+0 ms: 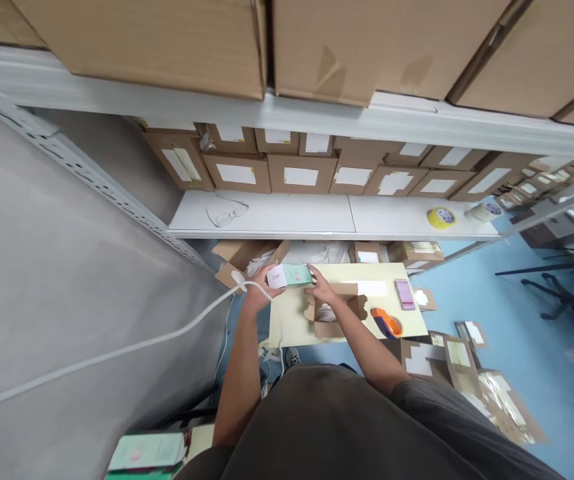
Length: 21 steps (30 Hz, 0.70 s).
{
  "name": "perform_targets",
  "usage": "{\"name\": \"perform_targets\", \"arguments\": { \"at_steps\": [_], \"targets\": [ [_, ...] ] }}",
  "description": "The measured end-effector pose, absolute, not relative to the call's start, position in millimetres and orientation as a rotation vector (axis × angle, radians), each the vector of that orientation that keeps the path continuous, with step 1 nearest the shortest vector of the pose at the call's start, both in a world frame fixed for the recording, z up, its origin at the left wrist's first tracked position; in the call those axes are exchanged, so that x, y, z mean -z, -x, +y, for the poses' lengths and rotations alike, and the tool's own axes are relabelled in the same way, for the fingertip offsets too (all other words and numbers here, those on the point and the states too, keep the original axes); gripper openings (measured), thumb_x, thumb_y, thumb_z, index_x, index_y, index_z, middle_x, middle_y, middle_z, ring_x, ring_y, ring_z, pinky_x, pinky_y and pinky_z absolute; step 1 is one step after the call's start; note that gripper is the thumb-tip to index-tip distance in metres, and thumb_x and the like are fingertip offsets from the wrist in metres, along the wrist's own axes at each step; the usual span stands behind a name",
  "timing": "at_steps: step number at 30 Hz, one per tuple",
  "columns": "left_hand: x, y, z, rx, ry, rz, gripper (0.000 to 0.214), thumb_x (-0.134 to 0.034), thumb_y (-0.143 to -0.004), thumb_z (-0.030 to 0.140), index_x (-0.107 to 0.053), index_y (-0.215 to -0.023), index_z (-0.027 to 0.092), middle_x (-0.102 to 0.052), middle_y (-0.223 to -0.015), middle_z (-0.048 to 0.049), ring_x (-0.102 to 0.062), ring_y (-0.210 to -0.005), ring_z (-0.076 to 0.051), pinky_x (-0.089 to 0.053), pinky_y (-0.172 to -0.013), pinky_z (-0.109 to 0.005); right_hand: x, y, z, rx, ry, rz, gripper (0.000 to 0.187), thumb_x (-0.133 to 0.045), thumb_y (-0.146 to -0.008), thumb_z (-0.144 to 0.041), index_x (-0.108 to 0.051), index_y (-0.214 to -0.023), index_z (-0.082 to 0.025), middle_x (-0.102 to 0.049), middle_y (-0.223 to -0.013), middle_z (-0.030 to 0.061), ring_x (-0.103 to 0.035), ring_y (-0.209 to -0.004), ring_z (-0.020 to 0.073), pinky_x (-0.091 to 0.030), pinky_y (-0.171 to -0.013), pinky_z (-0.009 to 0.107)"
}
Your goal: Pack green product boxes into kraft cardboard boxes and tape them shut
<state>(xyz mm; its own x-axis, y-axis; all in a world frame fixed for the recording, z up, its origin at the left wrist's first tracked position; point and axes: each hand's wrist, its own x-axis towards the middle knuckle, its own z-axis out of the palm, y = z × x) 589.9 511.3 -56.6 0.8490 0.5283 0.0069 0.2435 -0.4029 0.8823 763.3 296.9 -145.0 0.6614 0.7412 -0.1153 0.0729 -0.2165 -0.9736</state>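
My left hand (261, 288) is closed round the white end of a small pale green box (291, 275), held above the left edge of a cream table top (291, 320). My right hand (321, 285) pinches the box's other end. Just below my right hand an open brown cardboard carton (335, 308) sits on the table. An orange tape dispenser (387, 323) and a small pink label card (405, 295) lie to the right of it.
A white shelf (317, 217) holds rows of labelled brown boxes (301, 175), clear glasses (227, 212) and a yellow tape roll (441, 217). Flattened cartons (467, 363) litter the blue floor. A white cable (117, 353) crosses a grey wall at left.
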Motion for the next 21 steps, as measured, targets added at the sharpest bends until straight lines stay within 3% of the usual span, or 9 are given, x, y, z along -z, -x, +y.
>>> {"name": "perform_targets", "arguments": {
  "at_steps": [3,6,10,16,21],
  "targets": [
    [75.2,-594.1,472.3,-0.213,-1.757,0.519,0.089,-0.096,-0.073,0.040,-0.056,-0.150,0.022,-0.074,-0.132,-0.0109,-0.075,-0.115,-0.029,-0.066,-0.098,-0.048,135.1,-775.2,230.1,-0.624,1.744,-0.626,0.091,-0.087,-0.072,-0.028,-0.058,-0.158,-0.027,-0.063,-0.152,0.0098,-0.063,-0.134,0.0289,-0.055,-0.114,0.043],
    [99.7,-607.0,424.0,-0.168,-1.817,0.519,0.082,-0.100,-0.066,0.026,-0.064,-0.139,0.019,-0.070,-0.140,-0.0138,-0.071,-0.122,-0.029,-0.061,-0.108,-0.048,134.4,-782.6,155.9,-0.553,1.905,-0.571,0.078,-0.087,-0.070,-0.027,-0.067,-0.146,-0.027,-0.067,-0.143,0.0092,-0.068,-0.122,0.0283,-0.058,-0.108,0.045],
    [122.0,-625.9,375.3,-0.020,-2.014,0.482,0.077,-0.098,-0.057,0.015,-0.073,-0.130,0.021,-0.071,-0.137,-0.0113,-0.070,-0.127,-0.033,-0.057,-0.116,-0.046,145.5,-774.4,92.4,-0.403,2.075,-0.558,0.076,-0.083,-0.067,-0.017,-0.071,-0.141,-0.026,-0.067,-0.143,0.0109,-0.066,-0.130,0.0315,-0.054,-0.116,0.050],
    [147.2,-634.3,357.6,0.084,-2.122,0.453,0.104,-0.094,-0.062,0.018,-0.056,-0.158,0.021,-0.062,-0.159,-0.0152,-0.056,-0.150,-0.038,-0.044,-0.129,-0.051,165.2,-754.9,82.8,-0.287,2.156,-0.514,0.077,-0.073,-0.072,-0.014,-0.066,-0.147,-0.026,-0.063,-0.153,0.0127,-0.060,-0.143,0.0335,-0.049,-0.124,0.056],
    [174.1,-619.4,351.6,0.230,-2.207,0.376,0.097,-0.089,-0.069,0.018,-0.055,-0.160,0.019,-0.044,-0.175,-0.0180,-0.038,-0.165,-0.038,-0.036,-0.134,-0.047,167.2,-749.2,77.3,-0.249,2.133,-0.549,0.075,-0.072,-0.078,-0.018,-0.063,-0.152,-0.027,-0.060,-0.158,0.0131,-0.058,-0.147,0.0340,-0.050,-0.123,0.059]
  ]
}}
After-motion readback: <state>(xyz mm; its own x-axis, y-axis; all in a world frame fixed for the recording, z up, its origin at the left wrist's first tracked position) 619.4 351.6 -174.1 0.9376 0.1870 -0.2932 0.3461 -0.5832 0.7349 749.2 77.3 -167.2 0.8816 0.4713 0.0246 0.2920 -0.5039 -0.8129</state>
